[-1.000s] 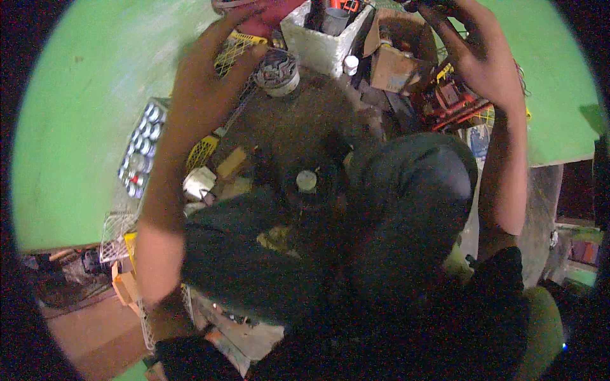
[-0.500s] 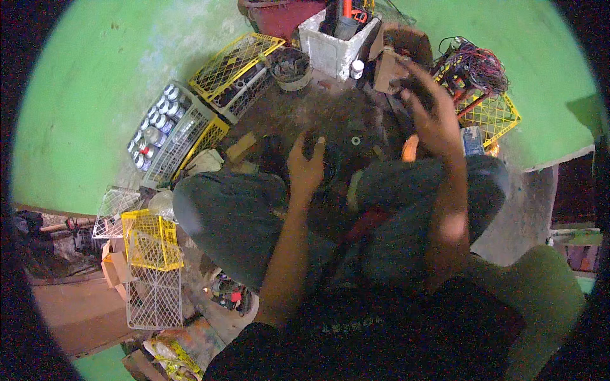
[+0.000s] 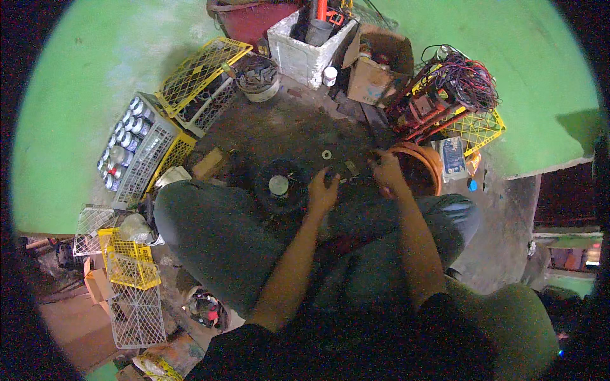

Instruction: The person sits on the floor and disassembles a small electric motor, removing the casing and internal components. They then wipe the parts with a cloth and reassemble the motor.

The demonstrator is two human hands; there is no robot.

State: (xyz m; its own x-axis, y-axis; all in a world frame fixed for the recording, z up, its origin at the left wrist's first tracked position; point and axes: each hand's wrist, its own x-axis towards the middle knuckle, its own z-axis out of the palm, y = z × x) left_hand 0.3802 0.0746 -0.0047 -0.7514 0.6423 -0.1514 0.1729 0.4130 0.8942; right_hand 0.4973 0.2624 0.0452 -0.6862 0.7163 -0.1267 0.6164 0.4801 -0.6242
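Grip I cannot tell, left hand (image 3: 323,195) or right hand (image 3: 389,174); 1 pale ring (image 3: 324,155) lies near; 1 red tub (image 3: 254,24) is cropped.

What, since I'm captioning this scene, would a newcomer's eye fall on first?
Probably the tangled wires at upper right, then the rows of cans in a grey crate at left. The left hand and right hand are near the centre, the right beside an orange container.

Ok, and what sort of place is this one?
Probably a workshop or repair corner, judging by the tangled wires, the grey crate holding metal cans and the bucket filled with grey pieces.
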